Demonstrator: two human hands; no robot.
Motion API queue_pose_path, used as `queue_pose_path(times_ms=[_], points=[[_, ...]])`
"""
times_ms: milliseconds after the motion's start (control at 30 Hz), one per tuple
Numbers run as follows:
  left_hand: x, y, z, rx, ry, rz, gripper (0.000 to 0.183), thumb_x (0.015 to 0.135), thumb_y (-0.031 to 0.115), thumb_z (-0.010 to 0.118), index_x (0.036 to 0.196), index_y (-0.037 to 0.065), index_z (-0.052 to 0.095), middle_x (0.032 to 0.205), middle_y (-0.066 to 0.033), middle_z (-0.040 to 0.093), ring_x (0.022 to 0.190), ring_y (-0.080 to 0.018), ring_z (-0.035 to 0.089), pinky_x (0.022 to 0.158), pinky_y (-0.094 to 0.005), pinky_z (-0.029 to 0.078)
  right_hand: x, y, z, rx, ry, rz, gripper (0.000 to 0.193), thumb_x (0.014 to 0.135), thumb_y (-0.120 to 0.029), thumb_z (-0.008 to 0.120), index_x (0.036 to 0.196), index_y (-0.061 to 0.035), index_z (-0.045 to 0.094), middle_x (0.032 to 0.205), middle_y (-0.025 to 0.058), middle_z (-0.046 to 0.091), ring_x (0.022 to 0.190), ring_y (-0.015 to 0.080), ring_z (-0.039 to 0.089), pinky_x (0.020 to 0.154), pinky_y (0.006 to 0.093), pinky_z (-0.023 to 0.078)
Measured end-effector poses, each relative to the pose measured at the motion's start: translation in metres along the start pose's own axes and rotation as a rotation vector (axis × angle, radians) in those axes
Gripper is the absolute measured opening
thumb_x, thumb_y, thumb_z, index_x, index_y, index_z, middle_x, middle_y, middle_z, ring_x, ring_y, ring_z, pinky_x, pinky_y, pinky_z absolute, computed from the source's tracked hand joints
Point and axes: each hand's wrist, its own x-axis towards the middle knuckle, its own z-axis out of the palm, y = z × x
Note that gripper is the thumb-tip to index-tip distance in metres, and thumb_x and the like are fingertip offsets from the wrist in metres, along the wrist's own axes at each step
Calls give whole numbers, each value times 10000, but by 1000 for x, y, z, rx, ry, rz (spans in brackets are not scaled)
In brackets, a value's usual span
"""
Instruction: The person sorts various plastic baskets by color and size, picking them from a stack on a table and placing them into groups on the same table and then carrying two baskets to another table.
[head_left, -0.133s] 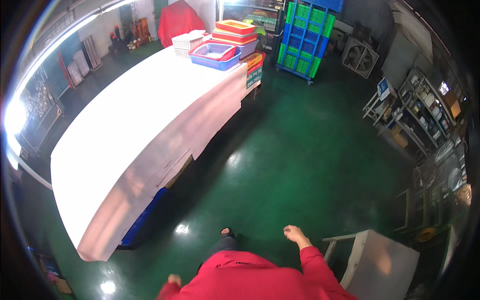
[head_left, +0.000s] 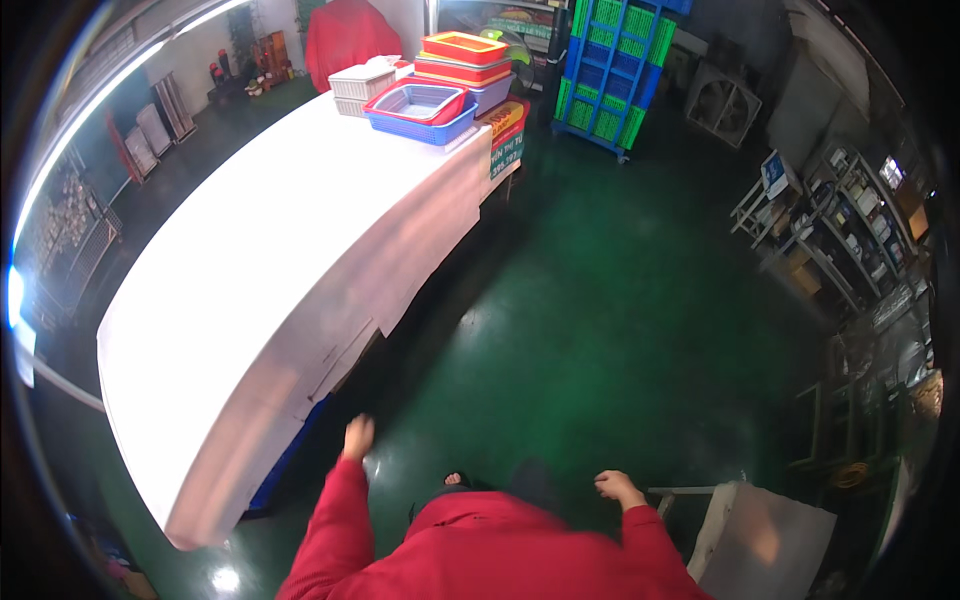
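Observation:
Beside the near side of a long table (head_left: 225,290) under a white cover, my left hand (head_left: 358,437) is held over the floor with its fingers curled in. Nothing shows in it, and it does not touch the cover. On the other side of my body, my right hand (head_left: 618,488) hangs in the air, loosely closed and holding nothing visible. Close to it is a grey, box-like piece on a light frame (head_left: 770,540). Both arms are in red sleeves.
Stacked plastic baskets (head_left: 425,130) in blue, red and white stand on the table's far end. Beyond it are green and blue crates on a wheeled rack (head_left: 610,80). A large fan (head_left: 722,105) and cluttered shelves (head_left: 860,215) line the right side. Green floor (head_left: 610,300) lies ahead.
My left hand has swung forward and up from the lower edge toward the table's side. My right hand has shifted slightly right and back. The view has moved a little, with a foot still showing below.

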Motion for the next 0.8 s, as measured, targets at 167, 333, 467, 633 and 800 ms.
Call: queue_pose_path(times_ms=[167, 333, 467, 633, 800], points=[[333, 157, -104, -444, 162, -67, 241, 837, 188, 456, 864, 1, 605, 793, -193, 605, 758, -325, 592, 679, -382, 459, 49, -19, -70, 361, 23, 300, 227, 776, -177, 534, 955, -57, 604, 797, 84, 627, 669, 159, 613, 546, 308, 476], [443, 260, -21, -504, 154, 395, 208, 832, 115, 409, 818, -3, 580, 793, -136, 596, 650, -261, 575, 624, -349, 474, 171, -35, -184, 431, 41, 422, 187, 797, -166, 510, 929, -59, 589, 789, 86, 623, 638, 183, 611, 509, 319, 468], [437, 261, 44, -326, -875, 238, 430, 838, 427, 447, 1064, 79, 560, 1043, -134, 583, 897, -292, 578, 798, -381, 448, 325, -122, -300, 89, -31, 81, 162, 797, -177, 529, 883, -50, 583, 680, 81, 594, 551, 192, 581, 403, 317, 422], [503, 221, 11, -722, -812, -269, 361, 840, 303, 491, 1086, 48, 559, 965, -98, 610, 819, -194, 591, 767, -320, 456, 474, -311, -440, 229, 206, -321, 202, 799, -102, 529, 972, -8, 569, 759, 76, 604, 607, 153, 584, 525, 284, 471], [664, 141, -32, -838, -168, -462, 275, 836, 224, 473, 985, 27, 593, 816, -77, 625, 727, -155, 588, 652, -281, 466, 537, -513, -483, 259, 188, -580, 269, 792, -107, 536, 1040, -6, 567, 863, 115, 621, 740, 149, 605, 637, 273, 492]])
